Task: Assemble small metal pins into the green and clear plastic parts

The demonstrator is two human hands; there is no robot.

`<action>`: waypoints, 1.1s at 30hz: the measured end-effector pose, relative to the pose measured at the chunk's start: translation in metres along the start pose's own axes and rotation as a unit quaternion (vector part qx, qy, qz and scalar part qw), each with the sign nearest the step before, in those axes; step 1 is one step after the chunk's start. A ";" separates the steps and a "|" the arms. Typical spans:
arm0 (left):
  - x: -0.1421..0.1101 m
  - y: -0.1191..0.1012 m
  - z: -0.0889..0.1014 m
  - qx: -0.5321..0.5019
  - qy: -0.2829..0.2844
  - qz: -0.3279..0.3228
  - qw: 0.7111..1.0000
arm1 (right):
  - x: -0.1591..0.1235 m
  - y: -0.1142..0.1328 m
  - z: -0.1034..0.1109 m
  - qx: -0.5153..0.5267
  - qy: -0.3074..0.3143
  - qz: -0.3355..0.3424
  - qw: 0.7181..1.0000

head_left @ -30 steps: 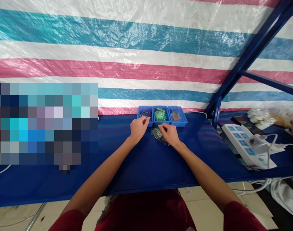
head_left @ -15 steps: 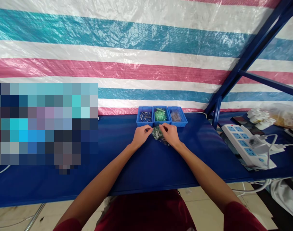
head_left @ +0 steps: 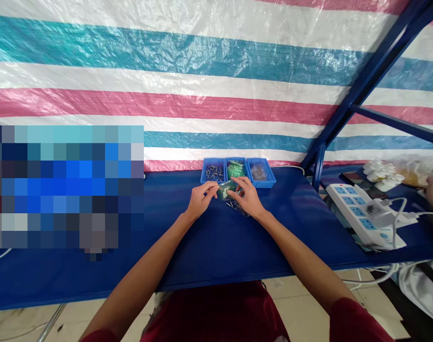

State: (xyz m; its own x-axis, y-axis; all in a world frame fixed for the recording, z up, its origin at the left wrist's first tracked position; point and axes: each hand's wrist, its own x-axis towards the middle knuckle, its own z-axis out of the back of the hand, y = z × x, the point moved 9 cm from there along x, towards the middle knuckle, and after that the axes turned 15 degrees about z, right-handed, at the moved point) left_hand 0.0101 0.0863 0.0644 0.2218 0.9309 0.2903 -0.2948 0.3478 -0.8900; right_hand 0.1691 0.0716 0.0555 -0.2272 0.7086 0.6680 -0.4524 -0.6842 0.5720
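Right over the blue tabletop (head_left: 298, 204), just this side of three little blue bins, there's a small clear plastic bag (head_left: 223, 191) stretched between two bare hands. The left hand (head_left: 199, 201) has its thumb and fingertips closed in a pinch on the bag's left edge. The right hand (head_left: 251, 199) is a bit more spread, thumb over the bag's near side and fingers at its far right corner, so the bag basically sits between both sets of fingertips. Greenish and pale stuff shows through, too small to make out. Some slim metal-looking pieces (head_left: 233, 204) lie just below, partly hidden by the right hand; the left bin (head_left: 202, 175) holds screw-like ones too.
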 end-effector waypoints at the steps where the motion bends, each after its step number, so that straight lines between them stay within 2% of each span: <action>1: 0.000 -0.001 0.002 -0.016 -0.004 -0.002 1.000 | 0.001 0.002 -0.001 0.007 0.004 0.009 1.000; 4: -0.001 0.001 0.003 -0.066 -0.013 0.015 0.998 | 0.001 0.009 -0.003 0.019 0.020 0.030 0.999; 10: -0.002 0.018 -0.017 -0.129 0.054 0.119 0.983 | 0.001 0.011 0.000 0.023 0.006 0.011 1.000; 15: -0.001 0.019 -0.023 -0.155 0.069 0.143 0.975 | -0.001 0.010 -0.003 0.043 0.022 0.003 0.999; 21: 0.001 0.021 -0.027 -0.263 0.096 0.170 0.945 | -0.001 0.023 0.005 0.026 -0.001 0.085 0.996; 26: -0.001 0.025 -0.033 -0.262 0.121 0.179 0.941 | 0.001 0.027 0.010 -0.026 -0.028 0.129 0.991; 29: 0.000 0.025 -0.030 -0.230 0.108 0.160 0.954 | 0.002 0.022 0.010 -0.028 -0.031 0.108 0.993; 33: 0.001 0.019 -0.023 -0.172 0.071 0.113 0.976 | 0.001 0.009 0.007 0.009 -0.030 0.020 0.999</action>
State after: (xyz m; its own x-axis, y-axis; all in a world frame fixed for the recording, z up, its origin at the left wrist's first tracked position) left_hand 0.0260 0.0915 0.0398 0.3206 0.9462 0.0438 -0.0268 0.0552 -0.9981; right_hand 0.1710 0.0654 0.0646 -0.1913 0.6698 0.7174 -0.4278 -0.7148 0.5533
